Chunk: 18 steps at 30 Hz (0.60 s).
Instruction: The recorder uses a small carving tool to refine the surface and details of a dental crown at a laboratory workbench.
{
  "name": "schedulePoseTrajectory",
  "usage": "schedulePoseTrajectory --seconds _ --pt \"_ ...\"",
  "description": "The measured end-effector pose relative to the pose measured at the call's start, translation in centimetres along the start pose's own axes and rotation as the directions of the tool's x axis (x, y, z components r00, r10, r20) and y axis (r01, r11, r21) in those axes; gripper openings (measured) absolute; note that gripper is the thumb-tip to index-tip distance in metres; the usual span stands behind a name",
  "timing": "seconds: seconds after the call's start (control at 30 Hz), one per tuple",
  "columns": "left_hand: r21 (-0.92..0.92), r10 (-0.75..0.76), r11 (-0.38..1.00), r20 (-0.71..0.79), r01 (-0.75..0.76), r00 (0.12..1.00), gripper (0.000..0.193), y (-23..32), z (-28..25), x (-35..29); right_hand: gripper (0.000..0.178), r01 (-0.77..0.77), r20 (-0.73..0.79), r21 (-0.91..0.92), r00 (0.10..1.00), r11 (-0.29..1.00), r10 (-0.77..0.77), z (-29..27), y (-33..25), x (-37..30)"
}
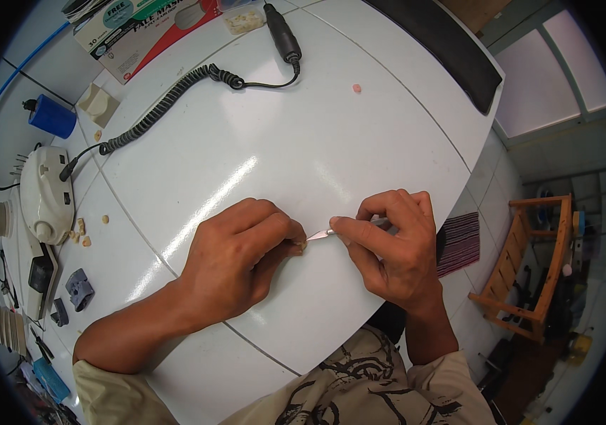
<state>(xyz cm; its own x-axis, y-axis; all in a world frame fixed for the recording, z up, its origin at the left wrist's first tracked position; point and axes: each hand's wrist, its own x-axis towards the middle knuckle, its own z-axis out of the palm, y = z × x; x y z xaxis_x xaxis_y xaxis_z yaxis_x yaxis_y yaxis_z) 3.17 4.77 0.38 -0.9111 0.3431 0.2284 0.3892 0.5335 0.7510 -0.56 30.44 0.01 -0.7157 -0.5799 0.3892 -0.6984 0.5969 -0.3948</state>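
Note:
My left hand is closed, pinching a tiny yellowish piece between thumb and fingertips above the white tiled tabletop. Most of that piece is hidden by the fingers. In my right hand is a craft knife, gripped like a pen with its silver blade pointing left. The blade's tip meets the small piece, or comes very close to it. The knife's handle passes behind my right fingers.
A black rotary handpiece lies at the back, its coiled cord running to a white control box at left. Crumb-like pieces lie beside the box. A mask box stands at the back left. Right of the table is a wooden rack.

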Motion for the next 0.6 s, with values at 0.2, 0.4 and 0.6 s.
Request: schedulePoseTrajectory --seconds 0.2,0.4,0.6 --pt "0.019 0.009 1.0 0.0 -0.009 1.0 0.022 -0.02 0.11 0.03 0.03 0.01 -0.003 0.019 1.0 1.0 -0.01 0.03 0.19 -0.16" --pt "0.026 0.021 0.999 0.001 -0.021 1.0 0.024 -0.16 0.17 0.0 0.03 0.006 0.004 0.033 1.0 0.999 -0.006 0.04 0.08 -0.3" --pt "0.029 0.021 0.999 0.01 -0.021 1.0 0.026 -0.14 0.1 0.0 0.029 -0.005 -0.011 0.028 1.0 1.0 0.005 0.2 -0.11 -0.29"
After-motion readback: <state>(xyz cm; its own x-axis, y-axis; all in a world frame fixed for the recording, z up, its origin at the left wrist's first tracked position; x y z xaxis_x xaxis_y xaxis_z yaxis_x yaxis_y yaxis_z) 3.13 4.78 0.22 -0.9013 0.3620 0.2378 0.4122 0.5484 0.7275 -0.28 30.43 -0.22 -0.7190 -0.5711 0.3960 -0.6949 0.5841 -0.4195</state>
